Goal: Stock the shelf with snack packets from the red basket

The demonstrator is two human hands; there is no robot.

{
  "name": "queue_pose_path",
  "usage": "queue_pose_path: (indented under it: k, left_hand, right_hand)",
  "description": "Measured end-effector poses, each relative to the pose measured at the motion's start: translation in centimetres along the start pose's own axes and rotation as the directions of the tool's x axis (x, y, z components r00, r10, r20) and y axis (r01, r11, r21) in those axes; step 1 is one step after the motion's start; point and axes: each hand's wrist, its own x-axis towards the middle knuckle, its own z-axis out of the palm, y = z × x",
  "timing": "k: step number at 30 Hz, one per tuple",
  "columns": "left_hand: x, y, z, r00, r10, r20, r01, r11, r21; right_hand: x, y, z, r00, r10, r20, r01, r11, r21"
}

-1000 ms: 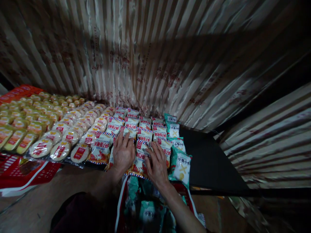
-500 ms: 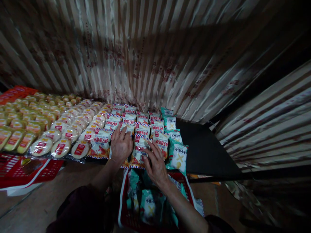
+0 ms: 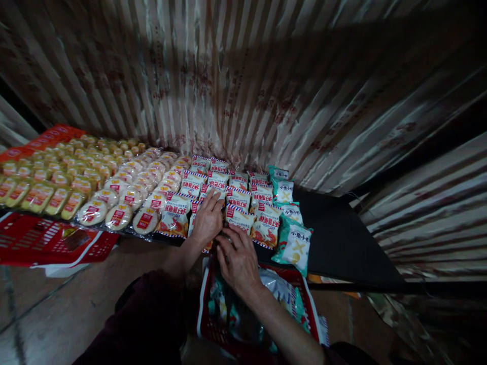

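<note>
My left hand lies palm down on the white and red snack bags, fingers stretched forward over one of them. Just right of it, my right hand touches the near edge of a snack bag in the front row, its fingers slightly bent and apart. Neither hand grips a bag. To the right, a column of teal and white snack bags overlaps front to back. Below my right forearm, a red basket holds several teal bags, partly hidden by the arm.
Rows of round wrapped crackers and yellow wrapped cakes cover the left of the black table. A second red basket sits below on the left. Striped curtains hang behind.
The view has shifted left, so the goods appear farther right. My right hand has drawn back from the top of the front bag to its near edge. My left hand stays on the bags.
</note>
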Motion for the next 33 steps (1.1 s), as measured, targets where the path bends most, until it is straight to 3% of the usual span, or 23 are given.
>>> queue_pose_path:
  k: [5, 14, 25, 33]
  left_hand:
    - [0.4, -0.3, -0.3, 0.998, 0.054, 0.037, -0.049, 0.993, -0.107]
    - [1.2, -0.4, 0.1, 0.991, 0.124, 0.042, -0.112, 0.968, -0.226]
    - [2.6, 0.8, -0.2, 0.992, 0.075, 0.096, -0.043, 0.952, -0.301]
    - [2.8, 1.6, -1.4, 0.999, 0.046, -0.004, -0.045, 0.943, -0.33]
  right_hand:
    - [0.0, -0.6, 0.5, 0.996, 0.017, 0.087, -0.017, 1.0, -0.006]
    - [0.0, -1.2, 1.4, 0.993, 0.018, 0.114, -0.012, 0.999, -0.053]
    - [1.0, -0.5, 3.0, 0.998, 0.018, 0.058, -0.008, 0.987, -0.162]
    - [1.2, -0.2, 3.8, 1.0, 0.015, -0.013, -0.017, 0.991, -0.134]
